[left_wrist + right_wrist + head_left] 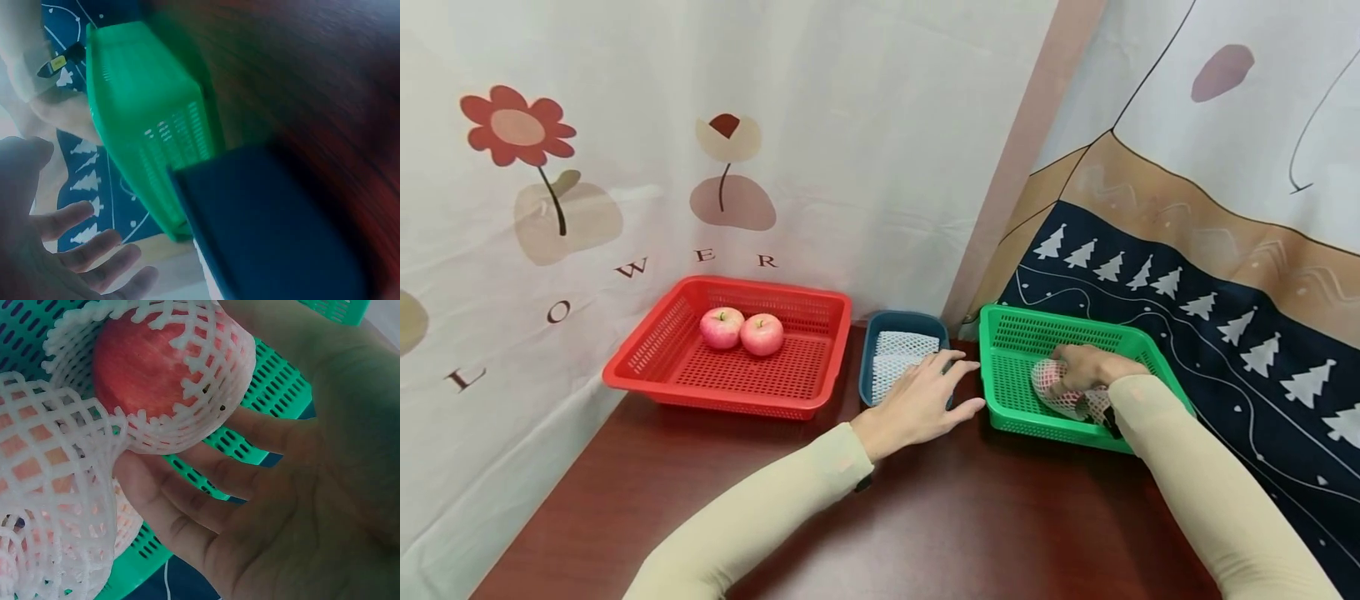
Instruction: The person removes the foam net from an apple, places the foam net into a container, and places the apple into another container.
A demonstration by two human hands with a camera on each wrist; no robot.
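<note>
My right hand [1088,369] reaches down into the green basket [1037,429] and grips an apple [140,372] in a white foam net, with fingers along its side. The red skin shows through the net's open end. Beside it in the right wrist view lies another netted apple [47,462]. My left hand [917,400] hovers over the near side of the small blue basket [867,367], fingers spread and holding nothing. White foam netting [895,354] lies inside that basket, partly hidden by the hand.
To the left, a red basket [722,402] holds two bare apples, one apple [722,329] touching the other apple [762,335]. All the baskets stand on a dark brown table [970,517], close to a printed curtain [865,167] behind.
</note>
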